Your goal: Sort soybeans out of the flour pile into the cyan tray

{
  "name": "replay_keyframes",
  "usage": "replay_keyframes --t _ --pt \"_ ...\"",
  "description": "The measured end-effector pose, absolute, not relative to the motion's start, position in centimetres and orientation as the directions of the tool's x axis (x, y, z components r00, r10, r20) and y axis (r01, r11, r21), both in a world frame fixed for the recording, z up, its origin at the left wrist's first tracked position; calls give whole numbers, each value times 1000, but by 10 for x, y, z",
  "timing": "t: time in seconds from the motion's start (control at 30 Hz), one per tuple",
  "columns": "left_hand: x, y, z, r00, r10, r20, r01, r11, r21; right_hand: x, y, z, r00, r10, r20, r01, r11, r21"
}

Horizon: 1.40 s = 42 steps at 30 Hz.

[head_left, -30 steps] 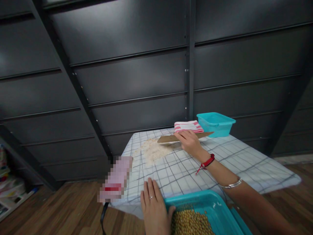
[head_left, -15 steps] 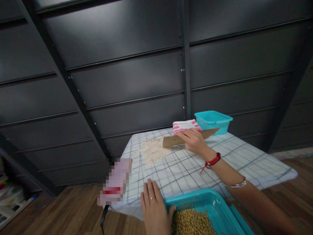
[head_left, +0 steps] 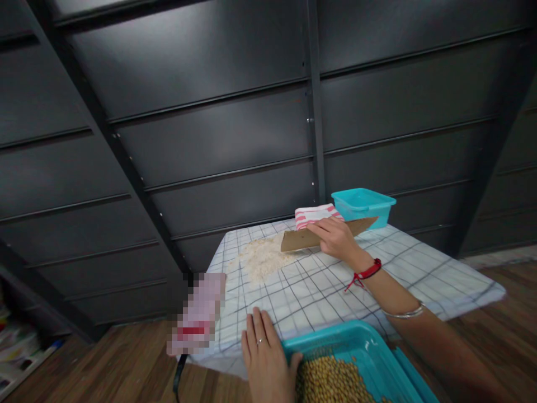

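Note:
My right hand is closed on a brown cardboard strip, holding it on edge against the right side of a pile of pale grains on the checked tablecloth. My left hand lies flat with its fingers stretched out at the near table edge. Its thumb touches the rim of a teal tray that holds yellow beans.
A teal tub and a folded red-striped cloth stand at the far end of the table. Dark metal panels rise behind it. A blurred pink item hangs off the table's left corner above the wood floor.
My right hand has drawn the cardboard strip a little to the right, away from the grain pile. The left hand has stayed in place.

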<state>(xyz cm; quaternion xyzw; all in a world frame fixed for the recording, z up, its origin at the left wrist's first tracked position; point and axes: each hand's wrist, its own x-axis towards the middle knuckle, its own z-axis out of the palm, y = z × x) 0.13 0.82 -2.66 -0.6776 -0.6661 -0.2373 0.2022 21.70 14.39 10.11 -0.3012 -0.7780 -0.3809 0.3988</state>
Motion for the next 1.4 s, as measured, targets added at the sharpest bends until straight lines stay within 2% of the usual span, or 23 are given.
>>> replay_keyframes --t 0.2,0.67,1.4 --pt "1 9 -29 -6 811 585 999 -24 45 217 144 99 -517 191 834 764 542 350" --pt "2 8 -26 12 804 595 999 -33 24 222 139 104 -535 116 837 706 605 368" --pt "-5 10 -28 43 831 555 999 -52 1 217 127 106 -579 162 799 668 655 352"
